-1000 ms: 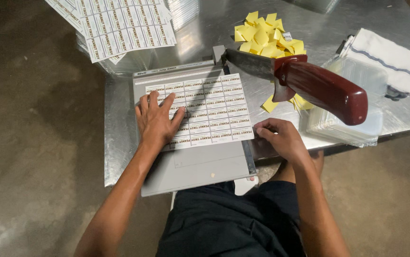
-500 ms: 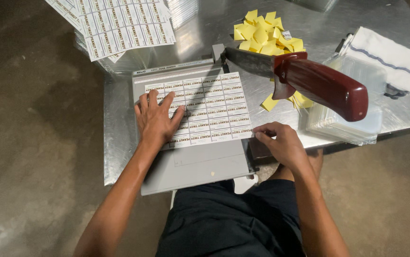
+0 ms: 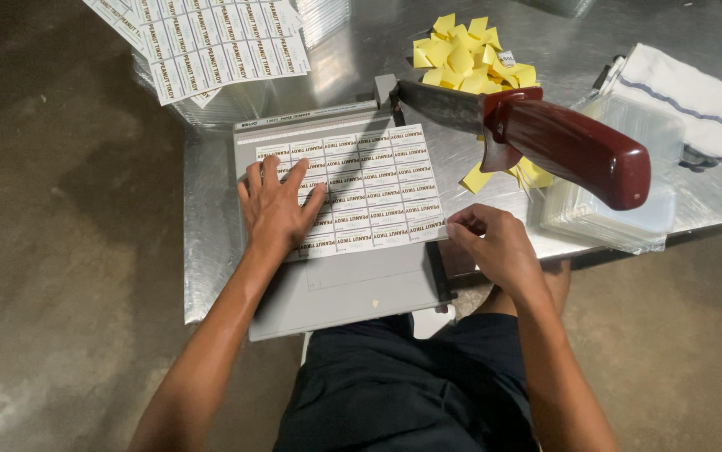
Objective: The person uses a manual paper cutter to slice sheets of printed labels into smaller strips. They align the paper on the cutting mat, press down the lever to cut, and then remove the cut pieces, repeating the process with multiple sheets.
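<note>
The person's left hand [image 3: 275, 209] lies flat and spread, palm down, on a white sheet of printed labels [image 3: 361, 188], pressing its left part onto the grey bed of a paper cutter [image 3: 352, 285]. Nothing is gripped by that hand; the fingers point toward the far edge of the bed. The sheet sits square across the far half of the bed, its right edge reaching the cutting edge on the cutter's right side, while the near half of the bed lies bare.

The right hand [image 3: 499, 247] hovers just to the right of the sheet's near right corner, fingers curled loosely inward with the tips close to the paper's edge. Whether they pinch the sheet or only touch it, I cannot tell from here.

The cutter's blade arm [image 3: 449, 105] is raised, hinged at the far right corner of the bed, and its dark red handle [image 3: 574, 151] hangs up in the air to the right, above the right hand and apart from it.

All of this rests on a shiny metal surface [image 3: 210, 251]. Farther off on the right lies a heap of yellow paper scraps [image 3: 461, 59], with a few more under the handle. A stack of clear plastic lids [image 3: 620, 218] sits at the right, a folded white cloth [image 3: 683, 96] beyond it. More label sheets [image 3: 210, 42] lie at the far left.
</note>
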